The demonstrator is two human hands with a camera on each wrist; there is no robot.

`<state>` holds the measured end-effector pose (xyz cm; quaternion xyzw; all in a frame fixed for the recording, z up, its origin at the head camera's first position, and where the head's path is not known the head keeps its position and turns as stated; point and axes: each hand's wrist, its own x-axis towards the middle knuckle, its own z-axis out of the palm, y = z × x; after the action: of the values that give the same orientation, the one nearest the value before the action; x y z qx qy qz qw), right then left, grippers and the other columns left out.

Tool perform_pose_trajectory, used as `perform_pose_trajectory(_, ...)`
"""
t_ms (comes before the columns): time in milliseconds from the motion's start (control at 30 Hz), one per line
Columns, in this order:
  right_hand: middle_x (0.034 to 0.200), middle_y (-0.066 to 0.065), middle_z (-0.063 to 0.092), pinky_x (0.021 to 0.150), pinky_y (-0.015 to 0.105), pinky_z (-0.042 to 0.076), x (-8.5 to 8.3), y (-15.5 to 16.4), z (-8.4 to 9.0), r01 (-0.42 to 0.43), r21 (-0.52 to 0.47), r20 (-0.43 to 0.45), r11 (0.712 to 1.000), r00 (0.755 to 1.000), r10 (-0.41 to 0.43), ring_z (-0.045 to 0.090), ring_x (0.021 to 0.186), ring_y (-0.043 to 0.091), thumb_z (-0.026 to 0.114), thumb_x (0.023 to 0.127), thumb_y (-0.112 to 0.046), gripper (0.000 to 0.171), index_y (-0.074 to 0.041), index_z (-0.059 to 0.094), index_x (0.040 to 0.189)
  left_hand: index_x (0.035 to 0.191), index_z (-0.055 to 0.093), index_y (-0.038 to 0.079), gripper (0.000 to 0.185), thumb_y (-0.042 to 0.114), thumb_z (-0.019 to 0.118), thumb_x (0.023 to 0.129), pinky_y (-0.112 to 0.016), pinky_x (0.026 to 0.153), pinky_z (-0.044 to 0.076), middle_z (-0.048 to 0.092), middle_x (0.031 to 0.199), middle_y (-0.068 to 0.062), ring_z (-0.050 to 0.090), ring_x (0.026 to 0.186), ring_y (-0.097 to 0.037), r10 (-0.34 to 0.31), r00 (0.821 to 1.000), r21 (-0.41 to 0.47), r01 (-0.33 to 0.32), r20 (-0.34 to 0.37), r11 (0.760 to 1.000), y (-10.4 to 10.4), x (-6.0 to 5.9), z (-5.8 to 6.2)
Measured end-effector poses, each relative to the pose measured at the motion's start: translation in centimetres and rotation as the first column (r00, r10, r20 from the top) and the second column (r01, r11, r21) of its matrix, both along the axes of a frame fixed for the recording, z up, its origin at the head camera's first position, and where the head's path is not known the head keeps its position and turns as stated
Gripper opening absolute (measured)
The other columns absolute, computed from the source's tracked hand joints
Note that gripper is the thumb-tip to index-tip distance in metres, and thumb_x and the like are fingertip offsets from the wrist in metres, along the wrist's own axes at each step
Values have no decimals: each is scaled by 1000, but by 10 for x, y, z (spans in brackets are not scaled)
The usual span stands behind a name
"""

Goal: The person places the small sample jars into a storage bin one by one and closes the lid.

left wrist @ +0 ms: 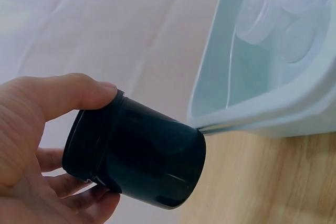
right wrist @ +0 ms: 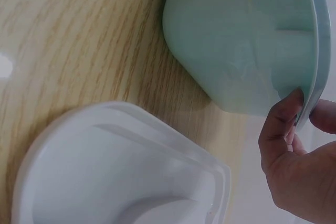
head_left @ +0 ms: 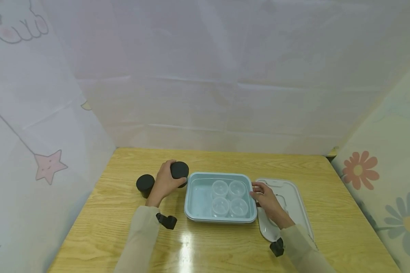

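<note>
A black lidded jar (left wrist: 152, 156) is gripped around its lid by my left hand (head_left: 165, 180), thumb on one side and fingers on the other. In the left wrist view it is tilted, close to the left wall of a pale blue plastic tub (head_left: 198, 195). Several clear round plastic cups (head_left: 238, 207) stand in the right part of that tub. My right hand (right wrist: 299, 161) pinches the tub's right rim between thumb and fingers. Another black jar (head_left: 145, 184) stands on the table, left of my left hand.
A white plastic lid (head_left: 295, 201) lies on the wooden table (head_left: 222, 250) right of the tub, partly under my right forearm. A printed sheet (head_left: 205, 94) hangs behind the table and along both sides.
</note>
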<state>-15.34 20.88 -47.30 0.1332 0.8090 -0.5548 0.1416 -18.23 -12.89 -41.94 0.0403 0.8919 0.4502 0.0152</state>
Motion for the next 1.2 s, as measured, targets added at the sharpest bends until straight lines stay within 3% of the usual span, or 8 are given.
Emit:
perform_pose_trajectory(400, 128, 22, 47, 75, 32, 53, 0, 1, 0, 1, -2, -2, 1000, 1000, -1, 55, 101, 23, 47, 97, -7, 47, -1, 35, 143, 139, 38, -2, 70, 18, 73, 81, -54, 96, 43, 42, 137, -25, 49, 119, -41, -26, 1000, 39, 27, -8, 999, 12, -3, 8)
perform_pose_trajectory(900, 126, 21, 48, 73, 31, 53, -1, -1, -1, 12, 6, 11, 1000, 1000, -12, 56, 100, 23, 47, 97, -6, 47, -1, 36, 142, 138, 40, -2, 71, 20, 75, 80, -53, 96, 45, 44, 136, -25, 50, 118, -40, -109, 994, 62, 108, 2, 992, 50, -3, -4)
perform_pose_trajectory(1200, 125, 21, 48, 72, 31, 52, 0, 0, -2, 11, -6, 6, 1000, 1000, -11, 56, 97, 21, 47, 97, -6, 46, -1, 36, 142, 137, 41, -1, 71, 20, 77, 79, -53, 95, 46, 45, 133, -24, 51, 117, -40, -106, 992, 22, 105, 66, 994, 54, -3, -25)
